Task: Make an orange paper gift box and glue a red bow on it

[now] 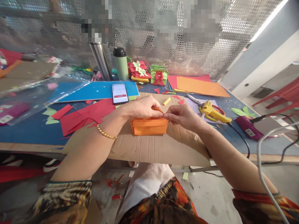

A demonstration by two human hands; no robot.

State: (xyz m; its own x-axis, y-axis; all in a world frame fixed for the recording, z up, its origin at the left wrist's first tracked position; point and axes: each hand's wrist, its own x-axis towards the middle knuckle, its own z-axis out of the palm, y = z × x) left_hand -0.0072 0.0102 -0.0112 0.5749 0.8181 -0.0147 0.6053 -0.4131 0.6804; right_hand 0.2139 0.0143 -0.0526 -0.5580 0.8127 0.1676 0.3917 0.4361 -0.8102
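A small orange paper box (149,127) stands upright on a sheet of brown cardboard (149,151) in front of me. My left hand (146,107) is closed over the box's top from behind, its fingers curled round the upper edge and an orange strip. At the box's top right corner my right hand (178,115) pinches the orange paper between thumb and forefinger. The fingertips of both hands almost meet there. Part of the box's top is hidden under my left hand.
A yellow glue gun (213,112) and scissors (195,100) lie to the right, near a purple power socket (249,127). Behind are a phone (120,94), a green cup (121,63), a steel flask (101,60) and orange sheets (201,86). Red paper (81,115) lies left.
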